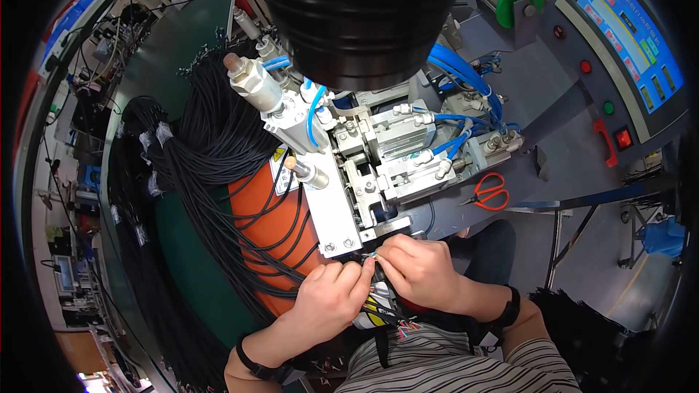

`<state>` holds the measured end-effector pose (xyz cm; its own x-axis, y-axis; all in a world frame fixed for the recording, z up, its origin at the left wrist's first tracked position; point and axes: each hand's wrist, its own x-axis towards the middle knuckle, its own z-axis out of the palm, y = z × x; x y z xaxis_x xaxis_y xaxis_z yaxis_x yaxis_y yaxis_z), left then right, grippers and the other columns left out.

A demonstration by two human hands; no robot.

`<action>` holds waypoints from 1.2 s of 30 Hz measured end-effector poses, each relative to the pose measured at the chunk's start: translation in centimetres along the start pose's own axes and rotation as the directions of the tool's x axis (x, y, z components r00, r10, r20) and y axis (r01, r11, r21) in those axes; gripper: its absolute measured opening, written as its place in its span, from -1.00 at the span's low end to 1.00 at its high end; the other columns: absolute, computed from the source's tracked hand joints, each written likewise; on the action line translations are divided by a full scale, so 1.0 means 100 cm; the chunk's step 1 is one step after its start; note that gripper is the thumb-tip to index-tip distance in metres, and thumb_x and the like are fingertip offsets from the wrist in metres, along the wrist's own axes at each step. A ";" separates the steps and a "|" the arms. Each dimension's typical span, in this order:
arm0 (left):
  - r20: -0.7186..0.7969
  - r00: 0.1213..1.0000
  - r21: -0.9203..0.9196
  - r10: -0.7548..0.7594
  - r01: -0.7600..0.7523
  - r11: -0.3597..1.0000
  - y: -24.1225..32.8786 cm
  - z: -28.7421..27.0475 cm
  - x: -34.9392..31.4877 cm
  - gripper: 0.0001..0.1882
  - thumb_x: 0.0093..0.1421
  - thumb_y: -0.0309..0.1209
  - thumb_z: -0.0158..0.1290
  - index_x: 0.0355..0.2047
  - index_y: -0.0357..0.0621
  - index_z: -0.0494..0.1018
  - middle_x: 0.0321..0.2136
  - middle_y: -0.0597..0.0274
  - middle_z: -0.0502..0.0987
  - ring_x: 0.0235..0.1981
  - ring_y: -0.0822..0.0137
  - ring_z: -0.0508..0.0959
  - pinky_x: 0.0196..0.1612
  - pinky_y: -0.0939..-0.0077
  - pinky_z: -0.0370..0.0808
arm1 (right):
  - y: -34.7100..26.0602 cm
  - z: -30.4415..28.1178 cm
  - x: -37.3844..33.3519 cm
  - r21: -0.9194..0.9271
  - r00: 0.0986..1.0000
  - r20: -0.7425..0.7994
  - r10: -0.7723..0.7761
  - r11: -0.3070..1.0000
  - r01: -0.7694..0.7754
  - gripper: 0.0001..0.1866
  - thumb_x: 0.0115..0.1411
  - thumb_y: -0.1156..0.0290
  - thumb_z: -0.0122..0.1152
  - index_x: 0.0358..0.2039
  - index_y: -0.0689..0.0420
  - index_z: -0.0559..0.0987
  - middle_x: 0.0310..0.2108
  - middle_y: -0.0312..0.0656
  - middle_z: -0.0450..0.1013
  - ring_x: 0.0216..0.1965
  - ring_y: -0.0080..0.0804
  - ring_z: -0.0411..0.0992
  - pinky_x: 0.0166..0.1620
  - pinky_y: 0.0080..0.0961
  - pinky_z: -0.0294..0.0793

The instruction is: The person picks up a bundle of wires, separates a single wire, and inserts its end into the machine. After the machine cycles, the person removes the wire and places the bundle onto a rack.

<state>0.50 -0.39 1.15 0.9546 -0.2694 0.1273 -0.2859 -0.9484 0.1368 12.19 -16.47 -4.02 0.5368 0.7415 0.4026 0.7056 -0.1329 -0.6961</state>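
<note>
My left hand (pixel 331 295) is closed in a pinch, thumb and forefinger meeting at the front edge of a metal pneumatic machine (pixel 331 207). Facing it, my right hand (pixel 419 269) pinches at the same spot. Thin wire ends (pixel 370 255), pale with a bit of green, show between the fingertips; much of them is hidden by the fingers. Below the hands, by my striped shirt, several black cables end in coloured stripped wires (pixel 408 329). A white and yellow object (pixel 380 306) sits under them, partly covered.
Bundles of black cable (pixel 218 124) lie to the left, some across an orange surface (pixel 273 225). Red-handled scissors (pixel 491 193) rest right of the machine. A control panel with a lit screen (pixel 630 36) stands far right. A black cylinder (pixel 357 14) blocks the top centre.
</note>
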 end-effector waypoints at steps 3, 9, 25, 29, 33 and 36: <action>0.053 0.999 0.056 -0.002 -0.001 0.998 0.001 -0.002 0.005 -0.53 0.05 -0.42 0.02 -0.01 -0.34 0.48 -0.43 0.28 0.33 -0.44 0.35 0.39 -0.41 0.52 0.32 | 0.000 -0.006 0.007 -0.061 0.996 0.094 0.003 0.998 0.003 -0.90 0.06 0.52 0.30 -0.38 0.21 0.60 -0.42 -0.18 0.52 -0.54 -0.26 0.52 -0.49 -0.44 0.50; 0.060 0.998 0.043 -0.006 0.004 0.999 0.000 -0.003 0.011 -0.53 0.05 -0.40 0.03 -0.01 -0.33 0.48 -0.40 0.26 0.35 -0.42 0.33 0.41 -0.40 0.49 0.33 | 0.004 -0.004 0.006 -0.025 0.999 -0.038 0.016 1.000 -0.017 -0.93 0.05 0.53 0.30 -0.41 0.18 0.58 -0.41 -0.18 0.52 -0.56 -0.26 0.51 -0.52 -0.42 0.49; -0.152 0.930 -0.155 -0.336 0.313 0.937 -0.013 0.005 -0.034 -0.58 -0.14 -0.50 0.23 -0.18 -0.14 0.53 -0.36 0.17 0.50 -0.32 0.18 0.55 -0.34 0.35 0.43 | -0.013 -0.014 0.008 0.139 0.997 0.062 0.052 0.988 -0.060 -0.87 0.11 0.37 0.35 -0.37 0.14 0.63 -0.46 -0.19 0.53 -0.49 -0.26 0.53 -0.44 -0.42 0.51; -0.168 0.919 -0.364 -0.358 0.279 0.889 -0.001 0.009 -0.023 -0.63 -0.07 -0.52 0.23 -0.18 -0.13 0.50 -0.42 0.14 0.51 -0.37 0.14 0.57 -0.34 0.33 0.45 | -0.023 -0.002 0.006 0.385 0.992 0.074 -0.106 0.920 0.070 -0.84 0.13 0.40 0.33 -0.27 0.15 0.63 -0.33 -0.16 0.54 -0.43 -0.23 0.54 -0.41 -0.40 0.53; -0.038 0.942 -0.487 -0.335 0.275 0.829 -0.005 0.003 -0.023 -0.59 -0.12 -0.50 0.24 -0.19 -0.13 0.47 -0.37 0.16 0.53 -0.35 0.09 0.59 -0.30 0.28 0.47 | -0.006 0.004 0.004 0.415 0.986 -0.010 -0.166 0.897 0.155 -0.77 0.14 0.50 0.32 -0.16 0.19 0.60 -0.26 -0.15 0.54 -0.42 -0.36 0.53 -0.38 -0.47 0.53; -0.160 0.932 -0.482 -0.326 0.215 0.850 -0.005 -0.001 -0.021 -0.65 -0.05 -0.50 0.25 -0.21 -0.14 0.47 -0.41 0.14 0.54 -0.44 0.10 0.58 -0.36 0.26 0.48 | 0.001 0.006 -0.001 0.460 0.999 0.042 -0.021 0.888 -0.001 -0.74 0.15 0.58 0.29 -0.11 0.24 0.58 -0.24 -0.14 0.54 -0.41 -0.47 0.52 -0.36 -0.55 0.51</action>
<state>-1.34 0.68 0.87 0.9693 0.0852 0.2307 -0.0780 -0.7832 0.6168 11.96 -16.11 -4.49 0.5020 0.7712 0.3915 0.4132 0.1838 -0.8919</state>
